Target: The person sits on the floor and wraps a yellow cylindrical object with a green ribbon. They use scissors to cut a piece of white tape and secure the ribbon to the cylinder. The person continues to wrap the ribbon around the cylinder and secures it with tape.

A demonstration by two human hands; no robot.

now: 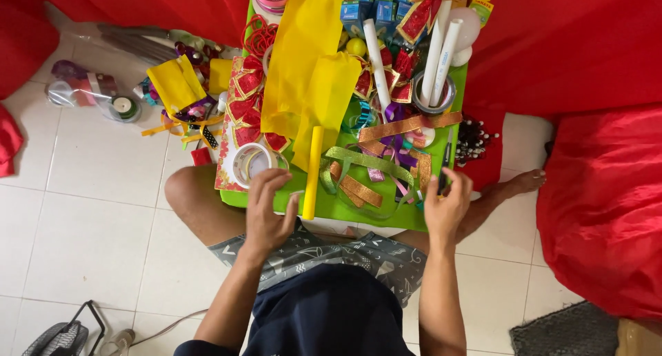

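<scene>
My left hand (267,208) hovers with spread fingers over the near edge of a green table (358,211), just below a roll of clear tape (249,163) and beside a yellow rolled stick (312,173). It holds nothing. My right hand (447,203) is at the table's right near corner, fingers curled close to a thin dark pen-like tool (445,164); I cannot tell whether it grips it. Glitter ribbons (372,166) in green, orange and gold lie between the hands. Yellow crepe paper (310,66) drapes over the table's middle.
Red and gold bows (247,101), white paper rolls (440,49) in a tape ring, blue boxes (365,11) and ribbon spools crowd the table. Yellow paper and tape rolls (124,107) lie on the white tiled floor at left. Red cloth (600,190) surrounds the area. My bare legs lie under the table.
</scene>
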